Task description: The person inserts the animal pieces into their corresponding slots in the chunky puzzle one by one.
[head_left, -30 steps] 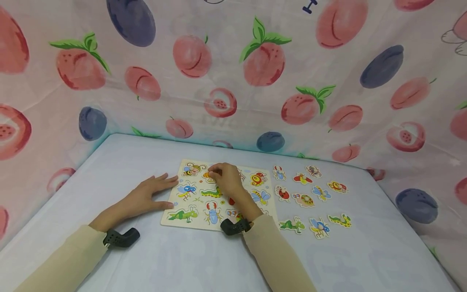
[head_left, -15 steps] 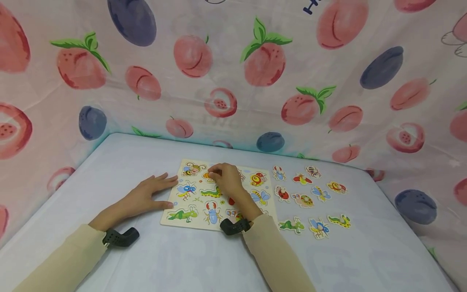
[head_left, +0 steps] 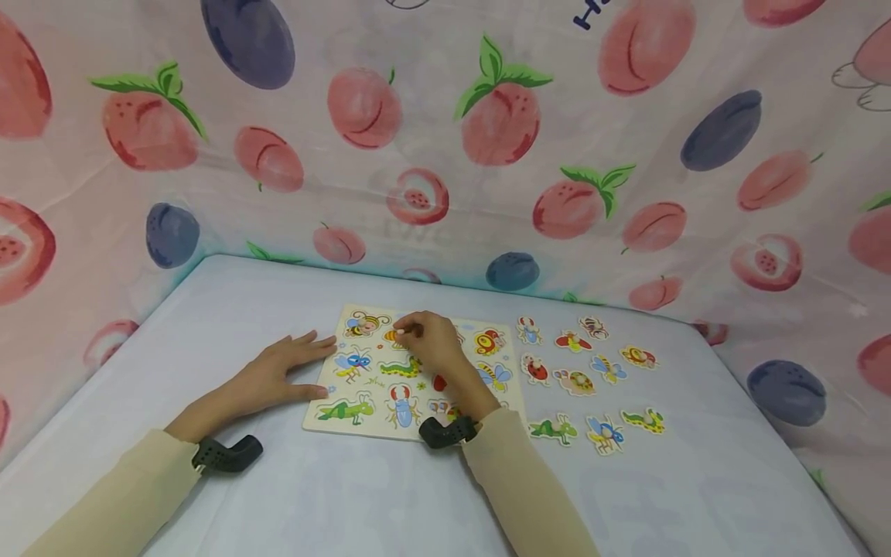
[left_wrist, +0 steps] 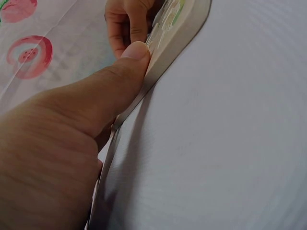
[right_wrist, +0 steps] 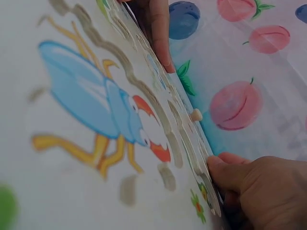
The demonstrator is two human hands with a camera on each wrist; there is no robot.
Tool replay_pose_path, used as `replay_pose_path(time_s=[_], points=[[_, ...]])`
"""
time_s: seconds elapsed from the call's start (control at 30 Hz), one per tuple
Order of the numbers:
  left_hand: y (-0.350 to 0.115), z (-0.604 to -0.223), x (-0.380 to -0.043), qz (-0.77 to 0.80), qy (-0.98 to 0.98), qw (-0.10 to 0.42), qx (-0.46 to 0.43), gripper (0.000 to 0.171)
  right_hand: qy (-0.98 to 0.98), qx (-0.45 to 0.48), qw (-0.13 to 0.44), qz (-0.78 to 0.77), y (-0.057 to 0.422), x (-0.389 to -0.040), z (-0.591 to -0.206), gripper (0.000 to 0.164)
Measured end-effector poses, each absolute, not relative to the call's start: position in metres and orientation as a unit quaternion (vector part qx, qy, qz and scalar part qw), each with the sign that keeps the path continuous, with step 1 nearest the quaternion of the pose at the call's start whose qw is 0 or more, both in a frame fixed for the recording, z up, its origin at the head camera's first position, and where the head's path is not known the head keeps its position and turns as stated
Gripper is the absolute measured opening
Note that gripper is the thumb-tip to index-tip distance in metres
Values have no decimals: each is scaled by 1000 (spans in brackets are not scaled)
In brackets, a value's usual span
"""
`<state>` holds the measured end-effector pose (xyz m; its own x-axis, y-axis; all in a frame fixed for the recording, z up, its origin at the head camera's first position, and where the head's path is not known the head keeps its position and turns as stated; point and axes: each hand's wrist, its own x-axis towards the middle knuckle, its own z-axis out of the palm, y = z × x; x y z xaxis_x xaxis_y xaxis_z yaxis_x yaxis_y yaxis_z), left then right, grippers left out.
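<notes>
Pale wooden insect board [head_left: 383, 424], flat on white-covered table [head_left: 334, 503]; long axis left to right, right end slightly nearer. Orange-striped piece [head_left: 391, 336], top row, second place; mostly hidden, axis cannot be told. Right hand [head_left: 433, 340]: bent over it, thumb and fingertips pinching. Left hand [head_left: 285, 371]: spread, thumb touching board's left edge.

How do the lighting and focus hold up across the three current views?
Head view: bright, fairly even light, though the loose pieces show little fine detail; left wrist: dimmer, with a soft shadow on the white tabletop beside the board; right wrist: also dim, the beetle print readable but the green patch at lower left blurred.
</notes>
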<state>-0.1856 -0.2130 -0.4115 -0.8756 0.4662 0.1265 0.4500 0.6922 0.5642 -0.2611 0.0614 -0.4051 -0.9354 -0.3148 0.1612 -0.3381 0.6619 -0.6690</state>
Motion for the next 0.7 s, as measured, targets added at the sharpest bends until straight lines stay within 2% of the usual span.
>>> replay_pose_path(time_s=[0.4, 0.7], points=[[-214, -411, -186, 298, 920, 10, 253, 80, -885, 199, -53, 418, 72, -259, -401, 25], [-213, -413, -187, 304, 919, 13, 253, 79, -893, 194, -67, 401, 71, -259, -399, 28]])
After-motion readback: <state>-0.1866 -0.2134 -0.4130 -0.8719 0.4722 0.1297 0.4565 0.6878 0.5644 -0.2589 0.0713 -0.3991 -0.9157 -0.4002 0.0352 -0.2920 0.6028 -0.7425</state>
